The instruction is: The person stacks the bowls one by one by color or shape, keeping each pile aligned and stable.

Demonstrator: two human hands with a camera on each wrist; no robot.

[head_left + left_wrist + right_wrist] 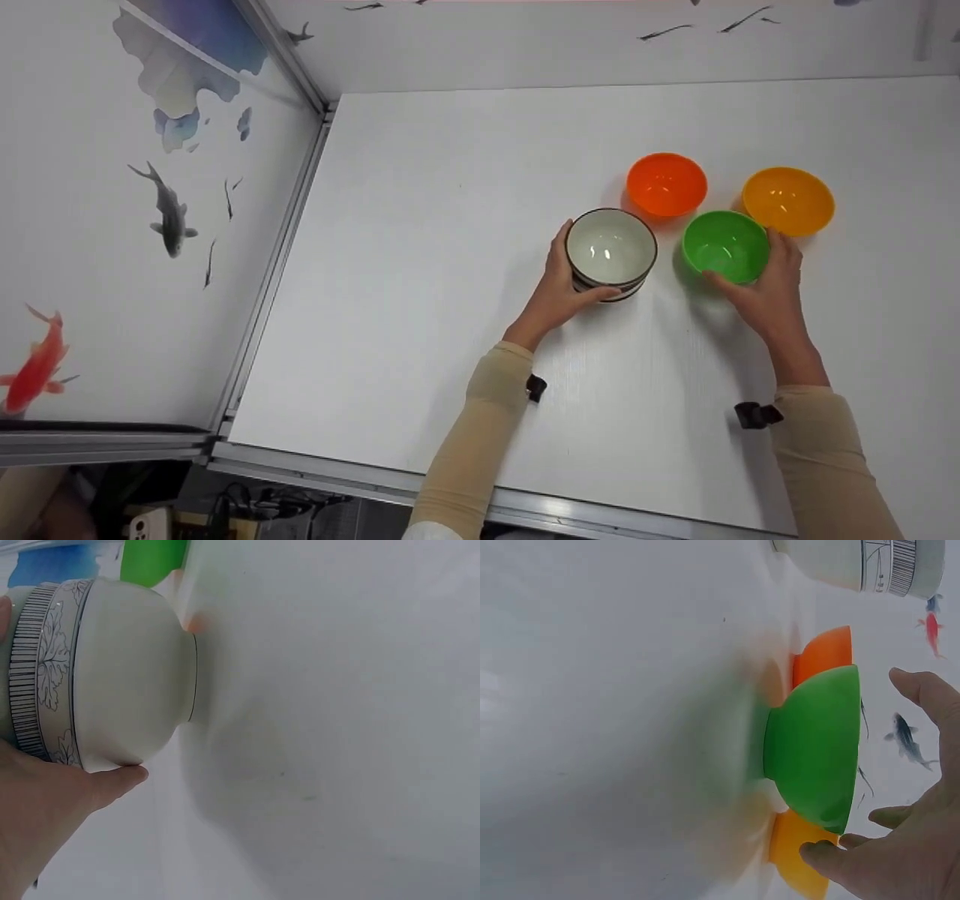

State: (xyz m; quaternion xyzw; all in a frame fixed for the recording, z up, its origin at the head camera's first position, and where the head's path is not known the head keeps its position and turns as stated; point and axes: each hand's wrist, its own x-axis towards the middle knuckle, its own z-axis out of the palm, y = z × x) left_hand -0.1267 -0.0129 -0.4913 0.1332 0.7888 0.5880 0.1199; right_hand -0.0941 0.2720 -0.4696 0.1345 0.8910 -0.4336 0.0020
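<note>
My left hand (561,289) grips a stack of white bowls (611,247) with dark rims, thumb on the near side and fingers on the far left side. In the left wrist view the stack (127,675) shows a band of leaf drawings and dark stripes, its foot close to the table. My right hand (769,289) is spread around the rim of a green bowl (726,247). In the right wrist view, the thumb (922,690) stands apart from the green bowl's rim and the fingers lie near its other side.
An orange bowl (667,185) sits behind the white stack, and a yellow bowl (789,201) is behind the green one, close to my right fingers. The white table (420,300) meets a panel wall (247,300) at the left and another at the back. A metal edge (315,476) runs along the front.
</note>
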